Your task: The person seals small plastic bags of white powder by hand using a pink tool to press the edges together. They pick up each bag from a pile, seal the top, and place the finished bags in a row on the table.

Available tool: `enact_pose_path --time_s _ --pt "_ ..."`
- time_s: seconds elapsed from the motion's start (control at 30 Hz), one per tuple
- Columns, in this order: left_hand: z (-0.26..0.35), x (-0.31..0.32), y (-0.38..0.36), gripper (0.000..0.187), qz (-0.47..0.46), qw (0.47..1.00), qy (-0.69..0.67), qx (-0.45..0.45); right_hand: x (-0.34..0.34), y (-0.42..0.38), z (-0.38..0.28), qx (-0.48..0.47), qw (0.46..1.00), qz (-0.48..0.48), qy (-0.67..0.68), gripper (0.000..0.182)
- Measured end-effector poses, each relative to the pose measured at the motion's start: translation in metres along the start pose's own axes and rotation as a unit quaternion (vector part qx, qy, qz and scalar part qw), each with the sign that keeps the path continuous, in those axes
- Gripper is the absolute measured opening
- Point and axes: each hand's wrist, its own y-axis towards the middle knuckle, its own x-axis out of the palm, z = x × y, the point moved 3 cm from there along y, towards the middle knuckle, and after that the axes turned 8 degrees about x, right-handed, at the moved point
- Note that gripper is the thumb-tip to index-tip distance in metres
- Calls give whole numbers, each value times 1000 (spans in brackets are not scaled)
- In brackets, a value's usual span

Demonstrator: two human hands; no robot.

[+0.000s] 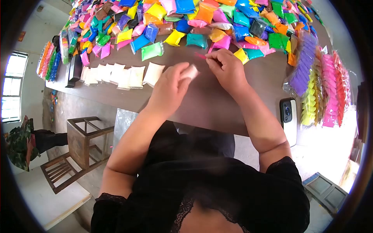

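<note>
My left hand (169, 88) is closed around a small whitish packet (189, 73), blurred by motion, above the brown table. To its right, my right hand (228, 71) is pinched, with a thin pink strip (200, 56) showing at its fingertips. Left of my left hand lies a row of several flat, pale cream packets (123, 77), the closest a cream packet (154, 73) beside my wrist. Beyond both hands spreads a large heap of small, brightly coloured soft packets (202, 15); a light green packet (152, 51) lies at its front edge.
A phone (287, 112) lies at the table's (202, 110) right edge. Near it are plastic-bagged stacks in purple (303, 64) and pink (330, 91). A black box-like object (73, 73) and bagged coloured strips (48, 62) sit at left. A wooden chair (79, 143) stands beyond; a person in camouflage (21, 143) is behind it.
</note>
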Motion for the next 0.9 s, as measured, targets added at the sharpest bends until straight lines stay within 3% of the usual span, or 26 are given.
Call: enact_pose_path --time_s 0.13,0.17,0.23,0.33,0.4,0.47,0.6,0.67,0.77,0.9 --pt "-4 0 2 36 -25 996 -58 -61 1 0 -2 40 998 -17 44 12" --pt "1 -2 4 35 -19 997 79 -7 2 -1 -3 40 998 -25 34 11" --pt "13 -5 7 34 -8 934 344 102 3 -1 -3 38 999 -34 18 11" --pt "0 0 -4 36 -63 948 275 146 5 -1 0 27 999 -44 -7 10" --pt "-4 7 -12 39 -52 955 255 144 7 -3 -1 24 999 -45 -14 11" --pt "-9 10 -14 41 -39 961 234 141 10 -4 -10 -47 998 -45 4 10" --pt "-10 9 -14 41 -25 963 230 141 21 -5 -14 -31 993 -95 -59 14" --pt "-8 9 -12 39 -21 964 225 140 24 3 -10 -30 984 -86 -154 11" --pt "-9 8 -13 39 -28 968 211 130 19 6 -12 -35 994 -52 -91 11" --pt "-9 10 -14 38 -23 968 213 128 26 -1 -12 -53 985 -98 -129 10"
